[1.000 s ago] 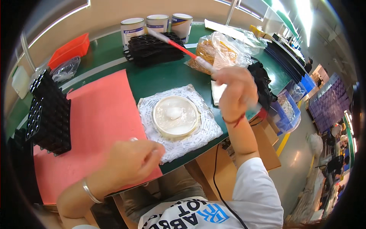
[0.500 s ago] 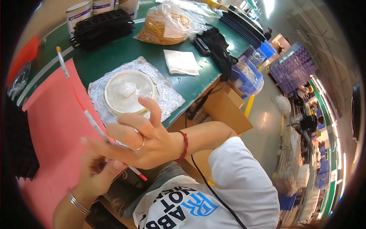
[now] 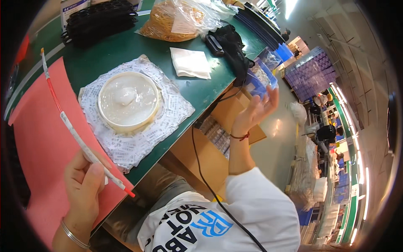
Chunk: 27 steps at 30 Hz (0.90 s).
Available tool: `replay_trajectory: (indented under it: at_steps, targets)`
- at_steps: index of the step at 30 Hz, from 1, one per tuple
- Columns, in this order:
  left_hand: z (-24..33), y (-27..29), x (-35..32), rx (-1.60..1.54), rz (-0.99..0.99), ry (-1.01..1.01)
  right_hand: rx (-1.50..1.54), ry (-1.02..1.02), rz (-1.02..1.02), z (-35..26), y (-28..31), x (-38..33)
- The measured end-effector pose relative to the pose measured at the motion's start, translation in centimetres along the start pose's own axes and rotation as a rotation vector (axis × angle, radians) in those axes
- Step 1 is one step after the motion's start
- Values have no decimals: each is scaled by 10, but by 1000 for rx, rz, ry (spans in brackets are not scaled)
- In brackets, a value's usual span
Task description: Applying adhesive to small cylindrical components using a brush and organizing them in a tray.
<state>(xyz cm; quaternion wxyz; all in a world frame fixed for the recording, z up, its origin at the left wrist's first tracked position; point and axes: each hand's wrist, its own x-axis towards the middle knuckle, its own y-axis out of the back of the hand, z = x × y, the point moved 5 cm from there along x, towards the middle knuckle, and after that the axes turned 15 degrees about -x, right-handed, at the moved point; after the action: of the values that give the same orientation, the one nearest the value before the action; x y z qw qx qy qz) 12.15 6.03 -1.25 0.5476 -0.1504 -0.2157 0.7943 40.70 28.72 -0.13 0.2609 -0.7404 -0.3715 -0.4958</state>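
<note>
Red-white brush [image 3: 71, 126] x1 in left hand [image 3: 84, 185]; right hand [image 3: 258, 109] empty, 1 paste tub [image 3: 128, 101]

The stack of black trays [image 3: 98, 19] and the white container [image 3: 73, 6] behind it run out of the picture's top edge, and the worktop [image 3: 201, 90] is lost in the dark rim on the left. The left hand [image 3: 84, 185] covers a stretch of the red-and-white rod [image 3: 71, 128] in its grip. The small labels on the white sheet [image 3: 168, 109] are too fine to tell apart.
</note>
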Motion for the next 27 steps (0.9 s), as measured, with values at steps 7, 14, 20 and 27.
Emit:
replay_trajectory:
  at_steps: [7,14,20,27]
  targets:
    - [2,3,1,92,47,7,-989,-658,-1020,249,85,-231]
    - [-1,1,3,88,30,52,-1244,-713,-1321,257,138,-307]
    - [0,2,3,74,44,68,-1145,-463,-1431,223,118,-239]
    - [0,3,3,56,45,98,-682,-603,-1475,147,133,-226]
